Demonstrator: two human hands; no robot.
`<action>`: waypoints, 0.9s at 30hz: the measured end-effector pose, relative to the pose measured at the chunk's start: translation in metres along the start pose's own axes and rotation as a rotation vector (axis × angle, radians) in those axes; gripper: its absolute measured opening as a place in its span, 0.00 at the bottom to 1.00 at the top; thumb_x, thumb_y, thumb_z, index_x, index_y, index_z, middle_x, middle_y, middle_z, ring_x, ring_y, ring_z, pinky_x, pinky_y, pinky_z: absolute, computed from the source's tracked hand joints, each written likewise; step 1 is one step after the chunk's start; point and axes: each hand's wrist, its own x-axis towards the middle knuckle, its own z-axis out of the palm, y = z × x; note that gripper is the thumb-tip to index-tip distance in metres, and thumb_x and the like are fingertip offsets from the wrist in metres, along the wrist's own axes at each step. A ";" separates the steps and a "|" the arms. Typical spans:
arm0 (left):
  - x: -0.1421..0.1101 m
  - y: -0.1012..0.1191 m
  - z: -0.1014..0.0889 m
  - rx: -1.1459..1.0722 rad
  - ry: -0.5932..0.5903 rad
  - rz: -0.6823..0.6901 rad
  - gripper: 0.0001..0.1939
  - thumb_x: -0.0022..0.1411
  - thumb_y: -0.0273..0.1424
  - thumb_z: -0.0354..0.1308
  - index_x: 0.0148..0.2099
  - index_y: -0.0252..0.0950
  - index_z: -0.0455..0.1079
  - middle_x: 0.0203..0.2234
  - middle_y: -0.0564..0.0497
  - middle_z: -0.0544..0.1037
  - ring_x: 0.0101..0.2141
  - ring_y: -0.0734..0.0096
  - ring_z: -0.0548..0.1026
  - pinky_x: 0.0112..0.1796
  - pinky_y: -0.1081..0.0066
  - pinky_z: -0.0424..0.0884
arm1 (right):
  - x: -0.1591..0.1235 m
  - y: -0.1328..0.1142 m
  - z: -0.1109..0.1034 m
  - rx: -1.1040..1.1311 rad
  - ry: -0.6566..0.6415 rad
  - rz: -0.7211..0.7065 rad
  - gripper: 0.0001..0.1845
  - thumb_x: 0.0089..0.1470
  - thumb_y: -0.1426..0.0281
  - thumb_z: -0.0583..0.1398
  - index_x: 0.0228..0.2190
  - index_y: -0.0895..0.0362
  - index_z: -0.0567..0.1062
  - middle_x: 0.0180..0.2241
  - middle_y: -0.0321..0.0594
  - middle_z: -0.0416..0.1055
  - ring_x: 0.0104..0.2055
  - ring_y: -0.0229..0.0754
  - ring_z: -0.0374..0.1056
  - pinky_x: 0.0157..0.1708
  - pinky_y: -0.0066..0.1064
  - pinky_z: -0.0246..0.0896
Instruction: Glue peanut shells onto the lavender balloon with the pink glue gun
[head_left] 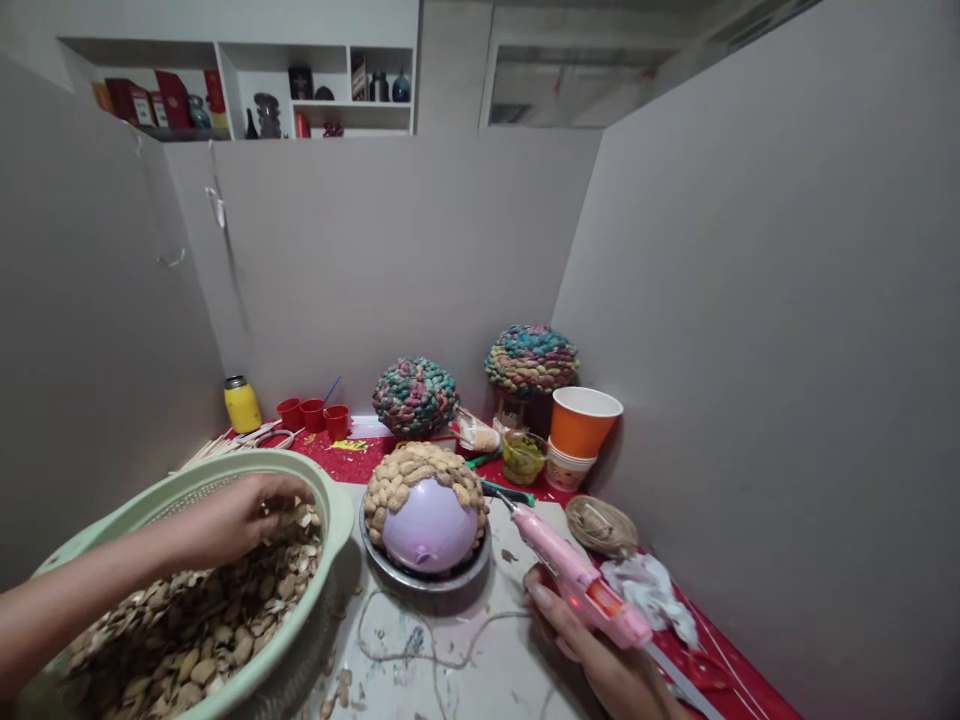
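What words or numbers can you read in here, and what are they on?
None can be read for sure.
Red boxes up high: labels too small.
White paper cup beneath the orange one: printed marks, too blurred.
Pink glue gun: no readable words.

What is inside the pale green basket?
A heap of brown shells lies inside the basket, with the left hand in there too. Whatever lies beneath the top layer or behind the hand is covered.

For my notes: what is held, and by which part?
Right hand: pink glue gun, gripped beneath its body. Left hand, in the basket: cannot be told.
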 end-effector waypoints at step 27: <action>0.070 0.104 0.063 0.187 0.199 0.277 0.10 0.55 0.20 0.51 0.35 0.36 0.71 0.28 0.51 0.77 0.29 0.69 0.70 0.31 0.72 0.64 | -0.003 -0.032 0.000 0.022 -0.048 -0.194 0.21 0.53 0.51 0.57 0.25 0.56 0.70 0.22 0.33 0.60 0.24 0.38 0.57 0.24 0.27 0.56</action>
